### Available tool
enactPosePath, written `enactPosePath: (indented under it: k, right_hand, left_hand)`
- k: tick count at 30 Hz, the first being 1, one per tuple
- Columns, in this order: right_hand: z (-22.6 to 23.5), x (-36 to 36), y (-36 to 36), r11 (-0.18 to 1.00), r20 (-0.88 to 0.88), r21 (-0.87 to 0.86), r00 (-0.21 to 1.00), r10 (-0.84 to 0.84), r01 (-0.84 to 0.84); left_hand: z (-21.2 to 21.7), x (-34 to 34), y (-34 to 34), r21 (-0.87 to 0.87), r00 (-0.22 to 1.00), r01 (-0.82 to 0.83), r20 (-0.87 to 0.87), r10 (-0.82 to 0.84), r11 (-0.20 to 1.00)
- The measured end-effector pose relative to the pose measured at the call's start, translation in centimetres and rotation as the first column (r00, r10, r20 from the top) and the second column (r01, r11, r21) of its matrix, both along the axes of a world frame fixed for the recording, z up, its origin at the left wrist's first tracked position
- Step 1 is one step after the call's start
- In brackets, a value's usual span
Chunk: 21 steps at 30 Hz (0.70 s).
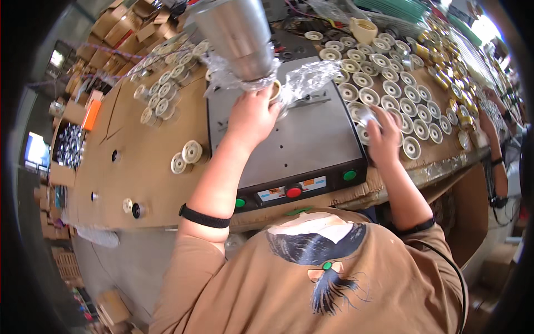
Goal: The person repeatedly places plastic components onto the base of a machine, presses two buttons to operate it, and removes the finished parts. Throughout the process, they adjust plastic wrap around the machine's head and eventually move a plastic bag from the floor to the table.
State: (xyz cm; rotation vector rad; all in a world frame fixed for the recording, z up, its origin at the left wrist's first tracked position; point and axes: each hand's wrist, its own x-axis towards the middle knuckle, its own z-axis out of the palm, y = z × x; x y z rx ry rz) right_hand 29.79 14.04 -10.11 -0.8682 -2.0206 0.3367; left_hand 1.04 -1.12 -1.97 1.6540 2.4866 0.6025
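Observation:
My left hand (253, 114) reaches up under a metal cylinder head (233, 36) wrapped at its base in clear plastic film (303, 78), and its fingers are closed on a small cream ring-shaped part (276, 89) there. My right hand (384, 133) rests at the right edge of the grey machine plate (311, 139), fingers closed over a round cream spool (364, 114) among the rows of spools (400, 83).
The machine's front panel carries two green buttons (349, 175) and a red button (293, 191). More spools (167, 83) lie on the cardboard-covered bench (139, 167) at left. Yellow-wound spools (445, 78) line the far right. Another person's arm (498, 167) shows at right.

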Motion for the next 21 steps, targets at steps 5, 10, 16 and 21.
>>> enactPosePath:
  k: [5,10,16,21]
  right_hand:
    - [-1.6,4.1,0.2,0.994,0.472,0.107,0.88,-0.053,0.003]
    - [0.7,4.1,-1.6,0.809,0.253,-0.041,0.778,0.576,-0.586]
    - [0.9,3.5,-3.3,0.771,0.338,-0.236,0.694,0.636,-0.592]
    - [1.4,2.8,-4.1,0.797,0.34,-0.215,0.721,0.603,-0.565]
  left_hand:
    - [-0.2,0.7,-5.2,0.168,0.983,0.086,-0.176,-0.056,0.982]
    - [-2.1,1.5,-16.8,-0.308,0.997,0.083,0.031,-0.077,0.948]
    - [-4.7,1.1,-19.3,-0.207,0.999,-0.035,-0.015,0.032,0.978]
    - [-7.8,-10.0,-19.1,0.166,0.954,-0.292,-0.018,0.299,0.942]
